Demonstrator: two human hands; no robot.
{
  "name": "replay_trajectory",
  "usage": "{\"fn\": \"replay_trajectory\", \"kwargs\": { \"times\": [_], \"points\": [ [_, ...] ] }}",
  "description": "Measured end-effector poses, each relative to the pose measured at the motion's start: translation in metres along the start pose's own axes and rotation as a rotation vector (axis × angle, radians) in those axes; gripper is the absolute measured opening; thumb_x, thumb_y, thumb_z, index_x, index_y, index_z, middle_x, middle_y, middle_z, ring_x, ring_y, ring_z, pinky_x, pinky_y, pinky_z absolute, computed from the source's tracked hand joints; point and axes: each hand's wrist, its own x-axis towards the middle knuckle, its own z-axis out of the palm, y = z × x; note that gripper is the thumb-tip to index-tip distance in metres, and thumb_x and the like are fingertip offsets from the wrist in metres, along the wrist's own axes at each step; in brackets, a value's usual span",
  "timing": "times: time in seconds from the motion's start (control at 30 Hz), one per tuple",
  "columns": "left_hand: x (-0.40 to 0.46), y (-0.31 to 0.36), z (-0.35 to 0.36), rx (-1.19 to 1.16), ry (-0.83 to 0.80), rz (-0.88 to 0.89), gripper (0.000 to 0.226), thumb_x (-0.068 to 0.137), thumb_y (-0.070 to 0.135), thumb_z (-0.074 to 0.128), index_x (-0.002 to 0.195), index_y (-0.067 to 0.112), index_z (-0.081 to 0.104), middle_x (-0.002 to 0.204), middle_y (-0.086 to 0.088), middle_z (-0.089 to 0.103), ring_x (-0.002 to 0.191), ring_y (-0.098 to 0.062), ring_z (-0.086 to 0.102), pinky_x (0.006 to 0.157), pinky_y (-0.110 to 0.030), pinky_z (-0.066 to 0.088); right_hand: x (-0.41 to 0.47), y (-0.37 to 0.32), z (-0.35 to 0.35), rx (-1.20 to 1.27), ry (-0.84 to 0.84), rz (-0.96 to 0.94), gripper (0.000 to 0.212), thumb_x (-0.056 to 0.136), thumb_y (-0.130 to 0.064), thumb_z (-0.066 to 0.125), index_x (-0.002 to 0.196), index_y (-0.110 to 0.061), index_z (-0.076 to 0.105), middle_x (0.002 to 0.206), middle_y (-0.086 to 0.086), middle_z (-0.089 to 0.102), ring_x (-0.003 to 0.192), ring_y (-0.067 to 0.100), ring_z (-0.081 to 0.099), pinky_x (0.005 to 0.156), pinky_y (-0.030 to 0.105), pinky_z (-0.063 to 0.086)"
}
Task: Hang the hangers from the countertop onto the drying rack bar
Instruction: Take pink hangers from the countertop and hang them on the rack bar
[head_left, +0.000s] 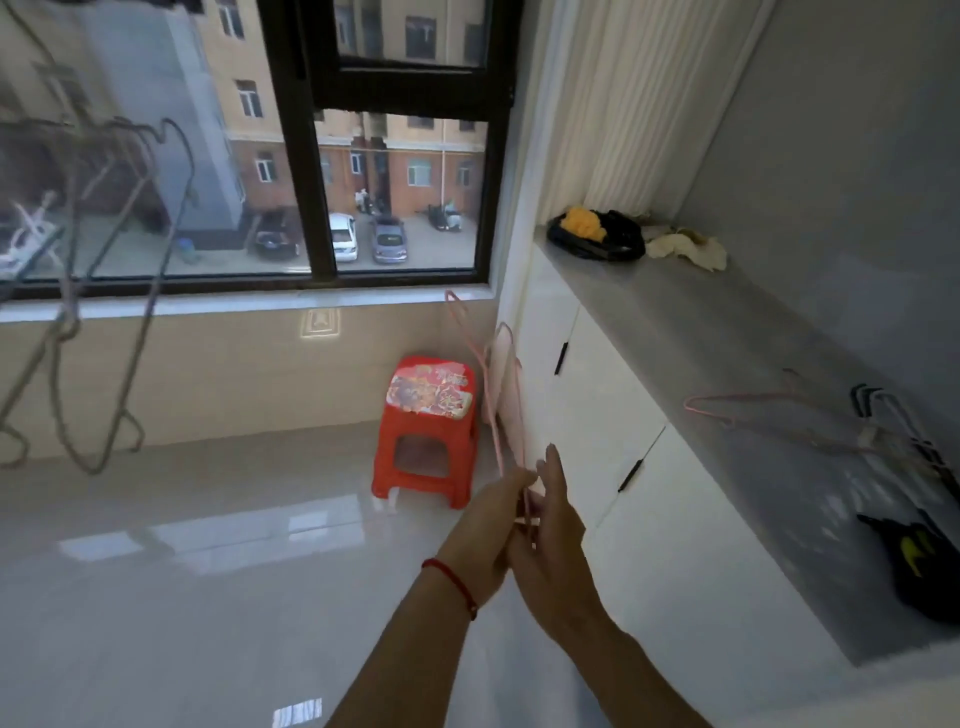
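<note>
Pink wire hangers (500, 395) stand upright in front of me, blurred, and both hands meet at their lower end. My left hand (485, 525), with a red string on the wrist, pinches them. My right hand (553, 525) touches them with its fingers stretched out. On the grey countertop (675, 332) at the right lie another pink hanger (769, 415) and a bunch of white and dark hangers (904, 431). Several grey hangers (104, 291) hang at the upper left, blurred; the bar that carries them is out of view.
A red plastic stool (426, 431) stands on the glossy floor below the window. White cabinet doors (613, 431) run under the countertop. A black bag with something yellow (592, 234), a crumpled cloth (685, 247) and a black-and-yellow object (919, 566) lie on the countertop.
</note>
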Motion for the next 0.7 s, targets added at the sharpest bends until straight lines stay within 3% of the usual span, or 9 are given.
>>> {"fn": "replay_trajectory", "kwargs": {
  "times": [0.07,0.17,0.27,0.33,0.53,0.63,0.7],
  "points": [
    [-0.028,-0.016,-0.019,0.006,0.092,0.012,0.038,0.1,0.029,0.054,0.073,0.014,0.076,0.082,-0.012,0.073,0.073,-0.021,0.071,0.074,-0.034,0.056,-0.024,-0.004,0.003,0.001,-0.168,-0.158,0.064,0.094,-0.004,0.066,0.142,-0.038,0.042,0.113,-0.011,0.064,0.11,0.022,0.069,0.085,0.036,0.058],
    [-0.076,-0.046,-0.049,-0.024,0.223,-0.03,0.037,0.096,0.045,0.057,0.09,0.013,0.076,0.09,-0.015,0.071,0.077,-0.027,0.066,0.07,-0.034,0.054,-0.051,-0.005,0.032,0.063,-0.542,-0.135,0.088,0.095,-0.003,0.068,0.149,-0.055,0.021,0.126,-0.023,0.055,0.116,-0.006,0.06,0.082,0.017,0.056],
    [-0.129,-0.083,-0.088,-0.209,0.381,-0.069,0.033,0.095,0.043,0.057,0.097,0.012,0.068,0.076,-0.01,0.063,0.064,-0.023,0.058,0.065,-0.032,0.051,-0.08,0.004,0.055,0.035,-0.765,-0.141,0.088,0.083,-0.05,0.079,0.141,-0.074,0.018,0.15,-0.028,0.04,0.131,-0.005,0.051,0.101,0.026,0.054],
    [-0.172,-0.106,-0.119,-0.356,0.478,-0.099,0.033,0.094,0.041,0.057,0.105,0.011,0.063,0.071,-0.009,0.057,0.058,-0.024,0.053,0.062,-0.031,0.047,-0.104,0.009,0.076,0.029,-0.857,-0.126,0.087,0.072,-0.069,0.077,0.143,-0.07,0.027,0.15,-0.032,0.039,0.132,-0.003,0.052,0.111,0.036,0.05],
    [-0.285,-0.157,-0.197,-0.549,0.738,-0.019,0.032,0.091,0.034,0.055,0.11,0.008,0.058,0.063,-0.01,0.049,0.053,-0.024,0.044,0.057,-0.03,0.038,-0.186,-0.015,0.157,-0.092,-1.063,-0.244,0.044,0.097,-0.043,0.067,0.133,-0.057,0.047,0.148,-0.028,0.049,0.128,-0.006,0.054,0.111,0.034,0.051],
    [-0.329,-0.172,-0.232,-0.579,0.819,0.079,0.035,0.09,0.034,0.057,0.113,0.007,0.06,0.063,-0.009,0.05,0.052,-0.024,0.045,0.053,-0.03,0.039,-0.225,-0.047,0.213,-0.116,-1.121,-0.3,0.04,0.102,-0.035,0.063,0.135,-0.051,0.048,0.146,-0.025,0.052,0.127,-0.003,0.057,0.111,0.027,0.049],
    [-0.361,-0.177,-0.264,-0.609,0.857,0.153,0.034,0.09,0.033,0.057,0.111,0.007,0.061,0.064,-0.009,0.051,0.052,-0.024,0.046,0.051,-0.03,0.039,-0.255,-0.072,0.258,-0.135,-1.147,-0.373,0.041,0.103,-0.032,0.06,0.14,-0.046,0.048,0.146,-0.023,0.052,0.128,-0.001,0.056,0.103,0.015,0.048]
  ]
}}
